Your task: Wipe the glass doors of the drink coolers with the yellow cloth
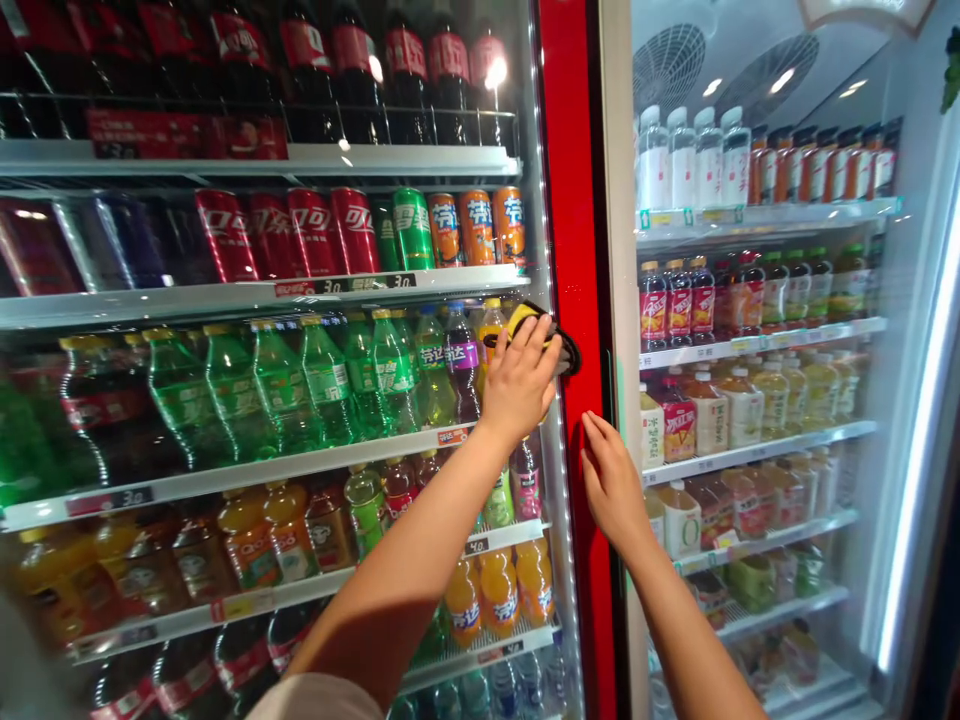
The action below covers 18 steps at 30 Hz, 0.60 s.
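Note:
Two glass-fronted drink coolers stand side by side. A yellow and dark grey cloth (566, 352) lies against the glass near the red door frame (576, 250) of the left cooler. My left hand (523, 375) presses the cloth there, its fingers pointing up and right over it. Lower and to the right, my right hand (611, 480) rests at the edge of the red frame, fingers stretched upward and holding nothing.
Behind the left glass are shelves with red cans (354, 232), green bottles (281, 385) and orange soda bottles (499, 590). The right cooler holds white-capped bottles (709, 160) and more drinks. A light strip (911, 480) runs down its right side.

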Each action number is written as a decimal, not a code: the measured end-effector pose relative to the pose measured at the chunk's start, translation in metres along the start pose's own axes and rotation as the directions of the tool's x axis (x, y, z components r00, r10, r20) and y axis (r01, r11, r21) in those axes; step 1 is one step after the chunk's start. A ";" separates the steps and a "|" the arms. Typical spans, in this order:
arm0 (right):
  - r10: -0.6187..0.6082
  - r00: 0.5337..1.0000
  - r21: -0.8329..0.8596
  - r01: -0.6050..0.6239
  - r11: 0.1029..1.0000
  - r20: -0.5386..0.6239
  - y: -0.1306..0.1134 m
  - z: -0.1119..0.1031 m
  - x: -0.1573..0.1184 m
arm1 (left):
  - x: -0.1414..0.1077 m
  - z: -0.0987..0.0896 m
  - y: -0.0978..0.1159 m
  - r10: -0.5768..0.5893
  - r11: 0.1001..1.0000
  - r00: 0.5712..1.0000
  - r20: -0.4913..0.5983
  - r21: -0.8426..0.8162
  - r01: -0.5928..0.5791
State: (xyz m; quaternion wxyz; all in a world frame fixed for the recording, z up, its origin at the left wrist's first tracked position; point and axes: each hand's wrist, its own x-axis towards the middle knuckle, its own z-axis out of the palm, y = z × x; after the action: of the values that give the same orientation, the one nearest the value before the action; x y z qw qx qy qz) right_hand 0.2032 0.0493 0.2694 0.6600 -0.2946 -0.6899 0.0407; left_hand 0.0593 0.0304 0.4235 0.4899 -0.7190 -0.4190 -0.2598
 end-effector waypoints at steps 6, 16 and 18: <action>-0.051 0.997 -0.037 0.054 0.998 0.058 -0.007 -0.002 0.010 | -0.042 0.001 0.007 -0.168 0.985 0.984 -0.063 0.024 0.169; -0.210 0.977 -0.079 0.212 0.974 0.037 -0.017 -0.007 0.069 | 0.008 -0.009 -0.016 -0.077 0.997 0.995 -0.056 -0.007 0.077; -0.249 0.964 -0.092 0.258 0.962 0.091 -0.022 -0.007 0.070 | -0.006 -0.015 -0.022 -0.205 0.978 0.971 -0.123 0.005 0.208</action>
State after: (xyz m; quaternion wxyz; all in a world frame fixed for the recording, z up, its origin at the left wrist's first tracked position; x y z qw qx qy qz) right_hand 0.2055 0.0609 0.3417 0.6159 -0.2357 -0.7487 -0.0683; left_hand 0.0381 0.0182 0.4348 0.4914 -0.6498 -0.4631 -0.3489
